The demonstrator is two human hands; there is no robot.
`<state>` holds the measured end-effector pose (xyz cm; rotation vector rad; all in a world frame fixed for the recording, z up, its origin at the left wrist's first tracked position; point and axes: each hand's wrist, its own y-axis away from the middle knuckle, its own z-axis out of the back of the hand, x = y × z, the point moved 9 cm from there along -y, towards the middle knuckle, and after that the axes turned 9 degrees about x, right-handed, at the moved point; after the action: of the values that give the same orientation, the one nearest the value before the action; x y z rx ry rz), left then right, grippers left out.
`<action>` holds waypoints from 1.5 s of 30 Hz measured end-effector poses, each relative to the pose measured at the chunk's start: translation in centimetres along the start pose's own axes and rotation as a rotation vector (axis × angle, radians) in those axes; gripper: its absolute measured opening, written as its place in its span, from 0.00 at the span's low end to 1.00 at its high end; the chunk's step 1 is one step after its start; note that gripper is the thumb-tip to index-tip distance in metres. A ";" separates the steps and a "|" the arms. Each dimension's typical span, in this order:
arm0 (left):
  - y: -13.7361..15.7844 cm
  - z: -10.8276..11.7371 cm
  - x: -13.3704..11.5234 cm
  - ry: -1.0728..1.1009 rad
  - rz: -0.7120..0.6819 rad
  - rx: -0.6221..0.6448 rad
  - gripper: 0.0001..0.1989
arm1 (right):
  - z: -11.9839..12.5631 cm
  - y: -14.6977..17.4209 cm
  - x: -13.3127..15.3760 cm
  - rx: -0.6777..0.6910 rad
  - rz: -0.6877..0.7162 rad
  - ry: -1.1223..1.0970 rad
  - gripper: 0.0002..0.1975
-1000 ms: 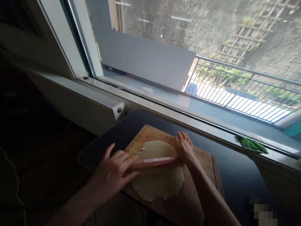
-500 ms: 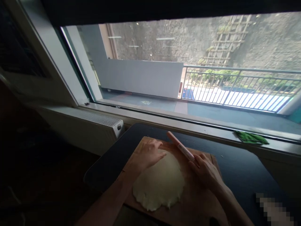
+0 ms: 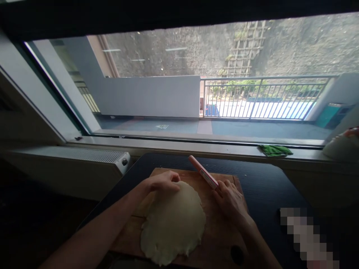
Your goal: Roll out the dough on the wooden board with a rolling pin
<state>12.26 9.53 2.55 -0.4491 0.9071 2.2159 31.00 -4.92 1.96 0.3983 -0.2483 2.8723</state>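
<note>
A wide, flat sheet of pale dough [image 3: 175, 222] with an uneven rim lies on a wooden board [image 3: 217, 233]. At its far left edge, my left hand [image 3: 165, 181] has its fingers curled and its thumb over the dough, pinching the edge; the fingertips are partly hidden. To the right of the dough, my right hand [image 3: 231, 198] is closed around the near end of a pink rolling pin [image 3: 203, 173]. The pin bears a pale label and slants away to the far left, over the board's back edge.
The board rests on a dark table [image 3: 260, 186] below a window. A green cloth [image 3: 275, 150] lies on the sill [image 3: 196, 145], and a white radiator [image 3: 84, 157] stands left of the table. A blurred-out object [image 3: 305, 239] is at the right.
The view has swung right and things appear further left. My left hand's fingers, stretched over the dough before, are now curled in at its far edge. My right hand keeps the rolling pin.
</note>
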 end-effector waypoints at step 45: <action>13.3 -3.7 4.2 -0.552 0.000 -0.763 0.20 | -4.3 -8.7 10.6 0.279 0.181 -0.065 0.23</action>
<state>0.05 1.98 4.10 -0.1412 -0.2448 2.4378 22.17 6.43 2.06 0.5459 0.1146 3.0846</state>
